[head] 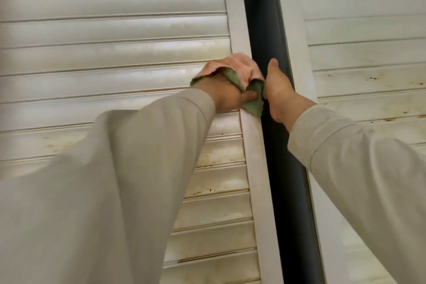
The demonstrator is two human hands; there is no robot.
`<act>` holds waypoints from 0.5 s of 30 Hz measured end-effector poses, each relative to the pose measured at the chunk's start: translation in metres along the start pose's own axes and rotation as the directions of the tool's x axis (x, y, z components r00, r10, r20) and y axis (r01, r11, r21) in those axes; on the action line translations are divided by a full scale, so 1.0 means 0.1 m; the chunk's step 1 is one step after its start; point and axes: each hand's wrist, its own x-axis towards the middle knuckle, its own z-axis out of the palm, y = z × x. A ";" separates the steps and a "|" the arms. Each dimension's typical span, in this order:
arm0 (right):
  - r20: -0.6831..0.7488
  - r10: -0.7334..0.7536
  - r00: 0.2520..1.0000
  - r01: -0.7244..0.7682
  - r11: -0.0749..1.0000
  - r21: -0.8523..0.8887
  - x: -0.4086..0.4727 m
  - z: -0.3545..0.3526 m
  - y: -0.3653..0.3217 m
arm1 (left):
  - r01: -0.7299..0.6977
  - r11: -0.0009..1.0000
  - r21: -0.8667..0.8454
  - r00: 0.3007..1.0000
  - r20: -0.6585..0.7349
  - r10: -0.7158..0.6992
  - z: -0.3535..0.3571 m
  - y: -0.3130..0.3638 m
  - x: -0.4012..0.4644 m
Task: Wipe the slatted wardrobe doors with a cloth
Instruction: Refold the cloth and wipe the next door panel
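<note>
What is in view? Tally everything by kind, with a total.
Doors: 2, left door, right door
Cloth: 1, cloth
Hands: 2, left hand, right hand
Total: 5

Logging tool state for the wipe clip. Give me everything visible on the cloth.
The cloth is a small soft rag, looks like microfibre, green on one face and pink on the other. It is crumpled, not spread flat. The left hand grips it, thumb over the green folds, and presses it against the right-hand frame strip of the left door, beside the dark gap. A green corner hangs below the hand; pink bunches above the knuckles. Whether it touches the right hand close beside it is unclear.
</note>
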 end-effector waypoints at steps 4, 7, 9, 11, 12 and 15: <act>-0.008 -0.014 1.000 0.014 1.000 0.007 0.03 0.07 0.08 | 0.091 0.994 -0.060 0.993 -0.064 -0.095 0.09 0.17 -0.09; 0.013 0.047 0.999 -0.048 0.998 0.030 0.08 0.07 0.25 | -0.065 0.995 0.073 0.994 0.095 0.058 0.22 0.28 -0.44; 0.013 0.066 0.998 -0.067 0.996 0.061 0.04 0.13 0.32 | -0.071 0.994 0.078 0.992 0.110 0.062 0.11 0.22 -0.52; -0.006 0.078 0.997 -0.078 0.995 0.063 0.05 0.19 0.36 | 0.021 0.997 0.075 0.999 0.040 -0.025 -0.04 0.07 -0.51; -0.012 0.084 0.996 -0.084 0.996 0.041 0.06 0.22 0.35 | 0.078 0.992 0.101 0.997 -0.018 -0.076 -0.12 -0.06 -0.52; -0.021 0.064 0.998 -0.065 0.997 -0.036 0.13 0.24 0.39 | 0.290 0.955 0.057 0.954 -0.093 -0.285 -0.16 -0.53 -0.71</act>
